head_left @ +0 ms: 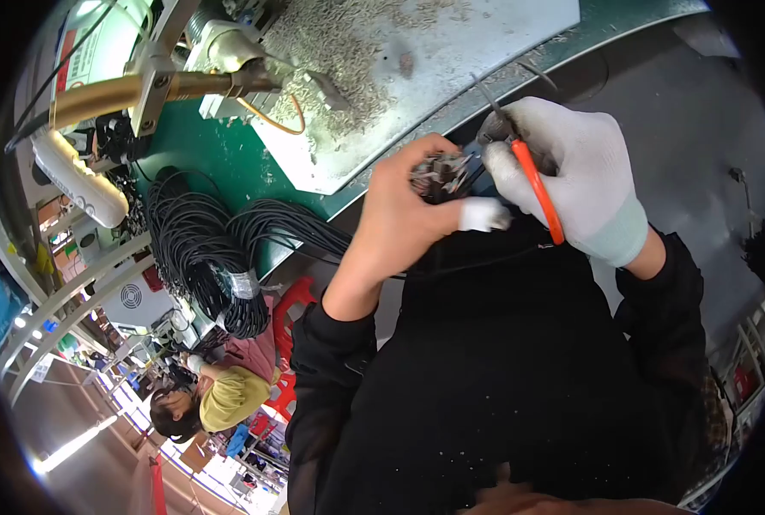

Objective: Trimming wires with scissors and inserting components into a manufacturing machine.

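My left hand (pixel 399 206) is bare, with white tape around the thumb tip. Its fingers curl round a bundle of small metallic cable ends (pixel 441 176), slightly blurred. Close beside it, my right hand (pixel 571 163) wears a white knitted glove. That hand grips orange-handled pliers (pixel 537 189), one handle showing across the palm and a thin metal jaw pointing away past the fingers. The jaws' exact shape is hard to make out. Both hands are above my black-clothed lap, near the table edge.
A black cable coil (pixel 193 249) lies on the green table (pixel 185 146) at the left, its strands running toward my left hand. Beyond, small clippings (pixel 339 51) litter a white board (pixel 459 60). A machine with a brass-coloured tube (pixel 99 99) stands upper left. Another person (pixel 228 395) sits lower left.
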A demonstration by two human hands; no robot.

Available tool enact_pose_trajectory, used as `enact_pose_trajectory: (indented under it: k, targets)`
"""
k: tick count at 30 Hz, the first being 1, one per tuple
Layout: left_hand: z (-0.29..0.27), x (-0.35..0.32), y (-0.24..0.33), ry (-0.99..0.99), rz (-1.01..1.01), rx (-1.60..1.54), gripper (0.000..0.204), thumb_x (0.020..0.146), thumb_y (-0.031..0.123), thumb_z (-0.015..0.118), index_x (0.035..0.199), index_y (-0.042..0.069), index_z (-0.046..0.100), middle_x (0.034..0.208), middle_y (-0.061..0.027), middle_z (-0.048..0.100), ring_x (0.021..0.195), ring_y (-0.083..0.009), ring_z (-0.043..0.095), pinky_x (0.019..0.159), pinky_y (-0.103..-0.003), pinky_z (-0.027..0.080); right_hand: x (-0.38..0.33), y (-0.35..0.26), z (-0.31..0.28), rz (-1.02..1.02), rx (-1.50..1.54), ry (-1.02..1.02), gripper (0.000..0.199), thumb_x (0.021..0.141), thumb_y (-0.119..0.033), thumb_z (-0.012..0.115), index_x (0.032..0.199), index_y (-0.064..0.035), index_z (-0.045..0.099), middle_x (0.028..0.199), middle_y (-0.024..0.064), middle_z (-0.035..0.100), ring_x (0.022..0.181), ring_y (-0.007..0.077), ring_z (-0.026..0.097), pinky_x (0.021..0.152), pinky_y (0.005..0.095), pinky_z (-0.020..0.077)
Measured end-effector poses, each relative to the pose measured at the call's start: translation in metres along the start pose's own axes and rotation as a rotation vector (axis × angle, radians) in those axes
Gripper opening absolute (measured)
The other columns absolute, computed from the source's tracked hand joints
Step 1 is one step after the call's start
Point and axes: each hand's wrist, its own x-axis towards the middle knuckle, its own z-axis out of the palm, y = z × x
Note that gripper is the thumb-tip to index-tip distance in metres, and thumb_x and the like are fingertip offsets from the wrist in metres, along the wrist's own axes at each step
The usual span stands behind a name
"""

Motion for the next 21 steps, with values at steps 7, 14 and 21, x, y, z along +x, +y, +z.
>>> enact_pose_trajectory:
  k: [7,14,21]
  targets:
    - [0.021,0.002,0.013,0.186,0.087,-0.552,0.022,0.080,-0.001,0.067,0.092,0.000,0.049,0.075,-0.0053,0.058,0.060,-0.0101,0.056,0.048,-0.020,0.042,-0.015,0.015,0.006,0.536,1.222,-0.125,0.026,0.087,-0.021,0.058,0.069,-0.0036,0.056,0.052,0.0021,0.051,0.044,0.0100,0.051,0.041,0.0238,0.0383]
    - [0.033,-0.001,0.009,0.395,0.313,-0.351,0.019,0.082,-0.005,0.064,0.096,-0.001,0.052,0.080,-0.0083,0.061,0.059,-0.0105,0.056,0.050,-0.021,0.044,-0.017,0.011,0.006,0.579,1.284,-0.118,0.028,0.090,-0.021,0.055,0.071,-0.0007,0.057,0.051,0.0032,0.052,0.041,0.0106,0.050,0.040,0.0220,0.0390]
    - [0.000,0.001,-0.002,0.284,0.827,0.266,0.024,0.082,-0.007,0.062,0.103,-0.001,0.054,0.084,-0.0123,0.062,0.060,-0.0130,0.059,0.050,-0.023,0.046,0.004,0.013,-0.022,0.582,0.913,-0.450,0.025,0.090,-0.019,0.055,0.074,0.0003,0.059,0.055,0.0041,0.055,0.043,0.0109,0.053,0.041,0.0223,0.0416]
